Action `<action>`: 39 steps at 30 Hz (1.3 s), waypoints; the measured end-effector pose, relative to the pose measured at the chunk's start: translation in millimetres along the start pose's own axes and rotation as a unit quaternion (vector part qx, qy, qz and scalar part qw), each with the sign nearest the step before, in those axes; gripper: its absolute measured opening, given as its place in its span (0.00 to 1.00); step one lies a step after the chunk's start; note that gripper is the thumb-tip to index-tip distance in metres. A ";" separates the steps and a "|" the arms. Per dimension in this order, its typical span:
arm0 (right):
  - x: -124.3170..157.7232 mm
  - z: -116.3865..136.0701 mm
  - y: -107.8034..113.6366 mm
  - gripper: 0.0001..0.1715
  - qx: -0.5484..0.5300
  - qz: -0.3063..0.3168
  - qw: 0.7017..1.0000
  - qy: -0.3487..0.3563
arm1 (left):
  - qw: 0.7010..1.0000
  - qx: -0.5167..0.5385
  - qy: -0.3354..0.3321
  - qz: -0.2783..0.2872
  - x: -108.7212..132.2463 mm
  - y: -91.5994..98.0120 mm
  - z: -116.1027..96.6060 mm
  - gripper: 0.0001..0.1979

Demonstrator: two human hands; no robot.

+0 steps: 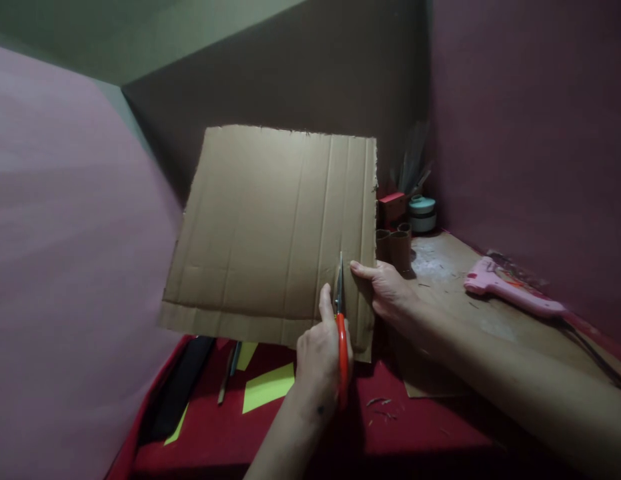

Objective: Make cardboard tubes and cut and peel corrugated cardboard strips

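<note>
Two hands at work on one cardboard sheet [270, 233], held upright at frame centre. Left hand [317, 357] closed around red-handled scissors [341, 327], blades pointing up into the sheet's lower edge. Right hand [387, 293] pinching the sheet's right strip, just beside the blades. Pink glue gun [510, 290] lying at right on bench [460, 320].
</note>
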State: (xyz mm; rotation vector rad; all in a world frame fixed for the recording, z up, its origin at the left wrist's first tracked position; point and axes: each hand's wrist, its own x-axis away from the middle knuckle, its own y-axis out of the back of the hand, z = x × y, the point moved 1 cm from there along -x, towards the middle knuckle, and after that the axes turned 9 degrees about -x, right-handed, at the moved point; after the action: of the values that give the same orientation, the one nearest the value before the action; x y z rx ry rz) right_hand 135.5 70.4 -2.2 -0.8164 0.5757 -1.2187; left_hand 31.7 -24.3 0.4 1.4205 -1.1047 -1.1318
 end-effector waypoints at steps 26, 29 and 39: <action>-21.5 18.5 -6.7 0.07 0.035 -0.030 0.999 -0.005 | 0.929 0.332 0.112 0.117 11.9 5.8 -1.2 0.43; -21.8 17.0 -4.3 0.06 0.024 -0.040 0.999 -0.011 | 0.920 0.343 0.127 0.139 7.8 7.7 -4.3 0.43; -23.6 15.7 3.1 0.02 0.008 -0.072 0.997 -0.013 | 0.995 0.074 0.028 0.055 1.7 -0.1 -6.9 0.37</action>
State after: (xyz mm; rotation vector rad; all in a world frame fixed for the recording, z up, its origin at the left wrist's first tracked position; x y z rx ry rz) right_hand 143.2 97.2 3.7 -0.8714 0.4913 -1.3404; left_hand 38.8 -25.0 0.7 1.4776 -1.2321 -0.9417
